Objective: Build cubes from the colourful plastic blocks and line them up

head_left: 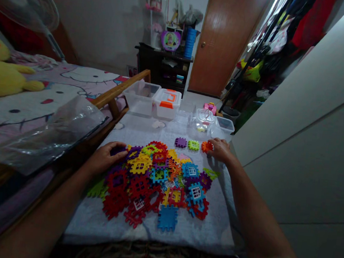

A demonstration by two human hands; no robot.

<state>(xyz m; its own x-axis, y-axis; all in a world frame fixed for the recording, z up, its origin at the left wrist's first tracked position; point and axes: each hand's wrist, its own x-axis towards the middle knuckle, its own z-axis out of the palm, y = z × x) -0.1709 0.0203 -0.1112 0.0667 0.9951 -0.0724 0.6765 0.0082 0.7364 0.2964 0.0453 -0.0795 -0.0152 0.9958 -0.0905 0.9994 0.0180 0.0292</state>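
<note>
Many notched plastic building blocks lie in a loose pile on a cloth-covered table (pixel 89 228). At the pile's far left edge, my left hand (pixel 107 157) has thumb and fingers around a purple block (pixel 117 150). Out beyond the pile on the right, the fingers of my right hand (pixel 221 150) are closed on an orange block (pixel 206 147) that sits at the cloth. In line with it lie a solid purple block (pixel 181 142) and a lime-green window block (pixel 193 145). Nearest me in the pile is a flat blue block (pixel 167 218); a yellow window block (pixel 140 164) rests on top.
Along the table's far end stand an open clear bin (pixel 141 97), a lidded box with orange latches (pixel 166 104) and smaller clear containers (pixel 224 125). A bed with a wooden rail (pixel 123 87) and a plastic bag (pixel 56 134) borders the left; a pale cabinet (pixel 308 138) the right.
</note>
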